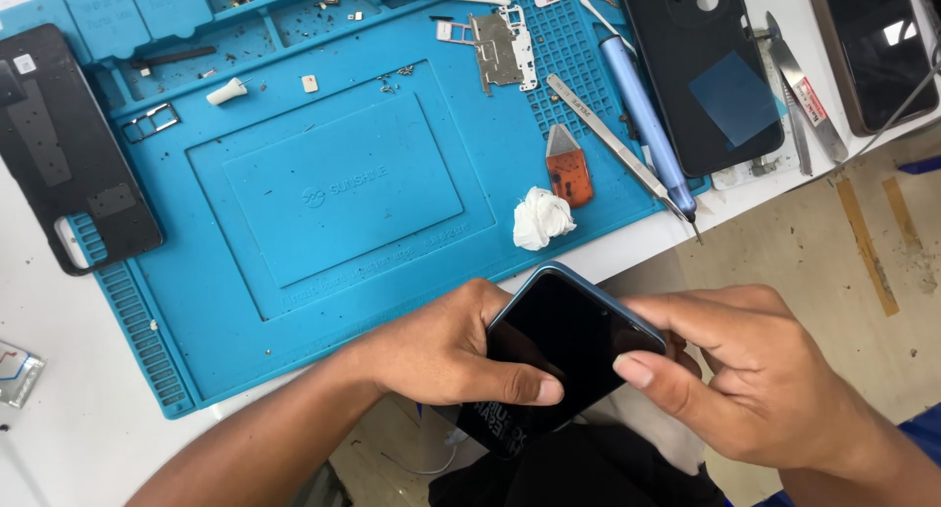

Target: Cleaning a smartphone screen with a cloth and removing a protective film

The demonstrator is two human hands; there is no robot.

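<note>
Blue mat [323, 301] behind, phone [564, 345] w/ both hands, long axis diagonal, top upper-right

A phone repair workshop: a blue repair mat [323, 203] covers the white bench [78, 409], strewn with tweezers [613, 140], a screwdriver [647, 125], a pry tool [569, 166], loose screws, metal shields [500, 48] and opened phone backs [701, 71].
</note>
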